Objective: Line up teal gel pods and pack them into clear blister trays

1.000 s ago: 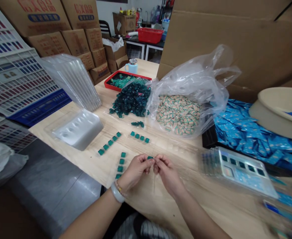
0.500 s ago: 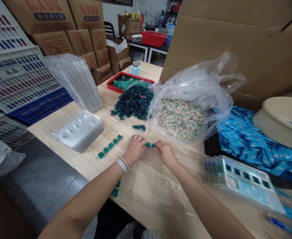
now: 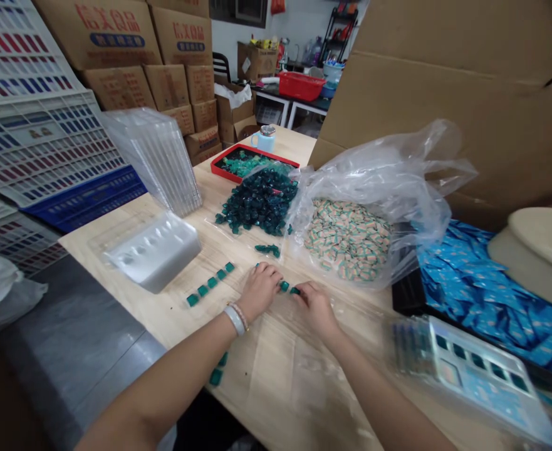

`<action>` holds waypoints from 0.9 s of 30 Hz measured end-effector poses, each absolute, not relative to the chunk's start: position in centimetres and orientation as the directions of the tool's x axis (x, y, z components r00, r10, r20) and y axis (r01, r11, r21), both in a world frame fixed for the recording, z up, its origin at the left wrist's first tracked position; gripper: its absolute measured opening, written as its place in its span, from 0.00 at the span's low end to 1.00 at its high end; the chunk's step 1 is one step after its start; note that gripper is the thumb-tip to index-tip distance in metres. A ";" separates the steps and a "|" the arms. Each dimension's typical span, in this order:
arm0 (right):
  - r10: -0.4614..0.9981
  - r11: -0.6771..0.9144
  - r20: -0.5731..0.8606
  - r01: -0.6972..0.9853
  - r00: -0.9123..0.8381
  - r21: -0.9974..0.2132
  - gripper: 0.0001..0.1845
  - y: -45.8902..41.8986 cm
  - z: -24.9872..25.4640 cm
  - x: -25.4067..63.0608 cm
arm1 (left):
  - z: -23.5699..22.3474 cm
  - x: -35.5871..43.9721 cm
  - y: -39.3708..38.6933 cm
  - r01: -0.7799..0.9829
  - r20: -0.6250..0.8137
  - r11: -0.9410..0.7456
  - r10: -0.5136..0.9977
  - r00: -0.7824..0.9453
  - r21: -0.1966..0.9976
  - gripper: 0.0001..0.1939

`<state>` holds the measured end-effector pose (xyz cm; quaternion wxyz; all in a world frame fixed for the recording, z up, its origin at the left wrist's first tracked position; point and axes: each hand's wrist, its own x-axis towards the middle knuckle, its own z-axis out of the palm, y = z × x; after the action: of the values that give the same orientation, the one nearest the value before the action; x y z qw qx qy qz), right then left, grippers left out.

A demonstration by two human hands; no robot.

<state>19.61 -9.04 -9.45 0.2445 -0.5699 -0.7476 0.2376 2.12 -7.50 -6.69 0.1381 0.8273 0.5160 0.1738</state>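
Right hand [image 3: 317, 305] pinches a green square block [image 3: 295, 290]. Left hand [image 3: 259, 291]: fingers together, grip hidden. Far beyond the fingers, a carton [image 3: 116, 57] reads "信美食品".

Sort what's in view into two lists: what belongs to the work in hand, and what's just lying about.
Likely part of the work:
green pieces at the left hand and right hand
row of five green squares
dark green pile
clear plastic trays

Apparently just lying about:
light-blue mug
red basin
stacked cartons

Looks like pkg. wkshp w/ stacked ctns [image 3: 167, 84], crates [image 3: 45, 134] & worktable [image 3: 177, 322].
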 end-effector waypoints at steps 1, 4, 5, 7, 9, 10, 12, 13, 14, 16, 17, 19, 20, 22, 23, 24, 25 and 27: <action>0.972 0.221 0.095 0.707 -0.214 -0.671 0.08 -9.1 -9.5 19.7 | -6.7 2.1 -7.5 0.807 0.149 -0.428 0.903 0.403 0.406 0.08; 0.986 0.159 0.095 0.573 -0.139 -0.804 0.08 -9.4 -10.0 19.8 | -6.7 2.2 -7.6 0.807 0.141 -0.423 0.905 0.402 0.411 0.07; 0.989 0.141 0.095 0.526 -0.113 -0.839 0.08 -9.5 -10.2 19.7 | -6.7 2.2 -7.6 0.807 0.137 -0.422 0.905 0.403 0.412 0.07; 0.992 0.123 0.097 0.463 -0.078 -0.878 0.09 -9.6 -10.4 19.6 | -6.6 2.1 -7.6 0.807 0.137 -0.423 0.904 0.405 0.412 0.06; 0.989 0.143 0.112 0.486 -0.092 -0.862 0.08 -9.6 -10.3 19.3 | -6.6 2.1 -7.6 0.804 0.141 -0.427 0.902 0.407 0.413 0.06; 0.985 0.171 0.126 0.532 -0.119 -0.830 0.08 -9.6 -10.1 19.2 | -6.6 2.1 -7.6 0.802 0.144 -0.430 0.901 0.409 0.414 0.06; 0.970 0.240 0.150 0.653 -0.191 -0.719 0.08 -9.6 -9.7 19.2 | -6.7 2.0 -7.6 0.800 0.150 -0.433 0.900 0.409 0.416 0.06; 0.963 0.269 0.156 0.710 -0.221 -0.651 0.08 -9.6 -9.4 19.2 | -6.8 2.0 -7.6 0.799 0.155 -0.434 0.900 0.408 0.416 0.06; 0.957 0.289 0.155 0.757 -0.245 -0.586 0.08 -9.7 -9.1 19.2 | -6.9 2.0 -7.6 0.799 0.160 -0.435 0.899 0.407 0.414 0.06; 0.952 0.306 0.143 0.827 -0.270 -0.473 0.08 -9.8 -8.6 19.2 | -7.0 1.9 -7.6 0.800 0.173 -0.441 0.897 0.406 0.407 0.06; 0.951 0.310 0.135 0.850 -0.280 -0.425 0.09 -9.8 -8.3 19.1 | -7.0 1.9 -7.6 0.801 0.179 -0.444 0.896 0.407 0.402 0.06; 0.946 0.325 0.120 0.880 -0.302 -0.345 0.10 -9.7 -7.8 18.8 | -7.0 1.8 -7.6 0.804 0.185 -0.448 0.894 0.408 0.391 0.05; 0.943 0.333 0.112 0.890 -0.313 -0.312 0.10 -9.7 -7.6 18.5 | -7.0 1.8 -7.5 0.806 0.184 -0.450 0.893 0.411 0.385 0.05; 0.941 0.339 0.093 0.905 -0.326 -0.258 0.11 -9.4 -7.4 17.8 | -6.9 1.8 -7.4 0.809 0.178 -0.456 0.890 0.420 0.372 0.05; 0.942 0.334 0.083 0.912 -0.324 -0.238 0.11 -9.3 -7.4 17.6 | -6.9 1.8 -7.4 0.810 0.175 -0.459 0.888 0.424 0.366 0.05; 0.946 0.325 0.077 0.919 -0.316 -0.225 0.11 -9.3 -7.5 17.3 | -6.8 1.9 -7.5 0.811 0.172 -0.460 0.888 0.427 0.361 0.05; 0.949 0.317 0.073 0.922 -0.308 -0.221 0.11 -9.3 -7.6 17.2 | -6.8 1.9 -7.6 0.814 0.170 -0.459 0.888 0.426 0.357 0.05; 0.950 0.311 0.087 0.921 -0.298 -0.235 0.13 -9.6 -8.0 17.3 | -6.8 1.9 -7.9 0.820 0.167 -0.452 0.892 0.420 0.351 0.05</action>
<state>17.34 -9.57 -8.02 0.1051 -0.5829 -0.8027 0.0703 1.90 -7.87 -6.82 0.1080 0.8356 0.5122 0.1663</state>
